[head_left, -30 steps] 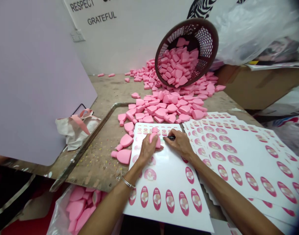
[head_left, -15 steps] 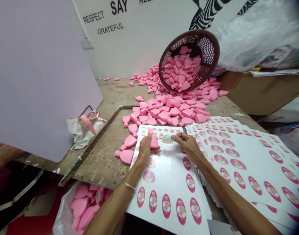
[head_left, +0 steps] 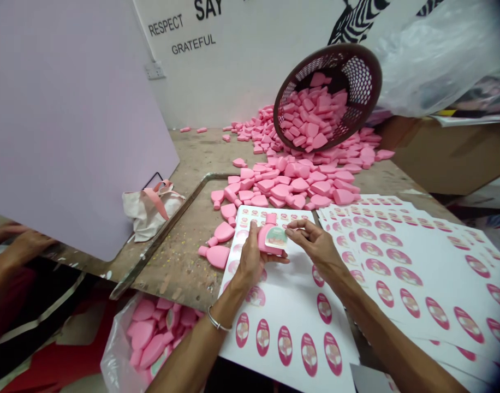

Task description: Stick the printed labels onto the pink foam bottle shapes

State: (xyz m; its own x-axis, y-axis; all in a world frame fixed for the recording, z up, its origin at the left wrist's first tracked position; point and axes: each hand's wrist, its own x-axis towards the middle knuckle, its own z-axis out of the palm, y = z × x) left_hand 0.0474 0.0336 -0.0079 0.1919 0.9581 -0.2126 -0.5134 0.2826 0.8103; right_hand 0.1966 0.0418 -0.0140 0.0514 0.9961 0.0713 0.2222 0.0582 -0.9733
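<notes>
My left hand [head_left: 250,255] is curled round a pink bottle [head_left: 263,239], holding it just above the top part of the sticker sheet [head_left: 293,308]. My right hand [head_left: 315,243] pinches the right edge of a green sticker [head_left: 277,237] with thumb and finger. Half a second ago the sticker was over the sheet, apart from the bottle. Now it is over the bottle's front, so I think the two are being put together. I can't tell if the sticker is all stuck down. Past the top of the sheet is a big heap of pink bottles [head_left: 283,188], with a tipped brown basket [head_left: 375,93] behind. More sheets [head_left: 430,262] lie to the right of my sheet. A bag of bottles [head_left: 152,327] is down to its left.
</notes>
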